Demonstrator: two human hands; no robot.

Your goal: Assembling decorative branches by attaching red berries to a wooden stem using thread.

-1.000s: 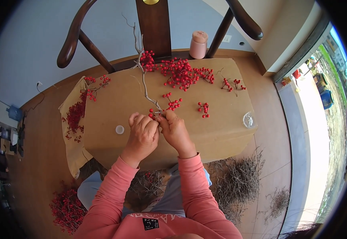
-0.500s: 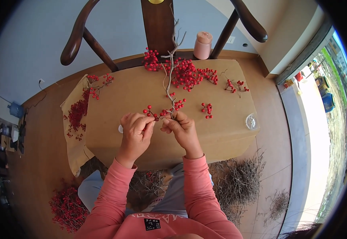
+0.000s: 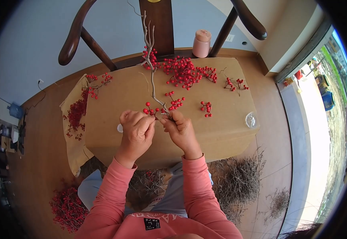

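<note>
A bare, crooked grey-brown branch rises from my right hand, whose closed fingers grip its lower end over the near part of the table. Beside it my left hand is closed, thumb against fingers, on the stem of a red berry sprig. The two hands almost touch, and the spot where sprig and branch meet is partly covered by fingers. More red berries show just beyond my right hand; whether they belong to the held sprig is unclear.
On the brown-paper-covered table lie a large berry pile, small sprigs and a clear plastic piece. A pink jar stands on the dark wooden chair behind. Bundles of dry twigs and berries sit on the floor.
The branch has tilted, its top swinging left across the berry pile. My right hand has turned slightly with it, while my left hand stays nearly in place.
</note>
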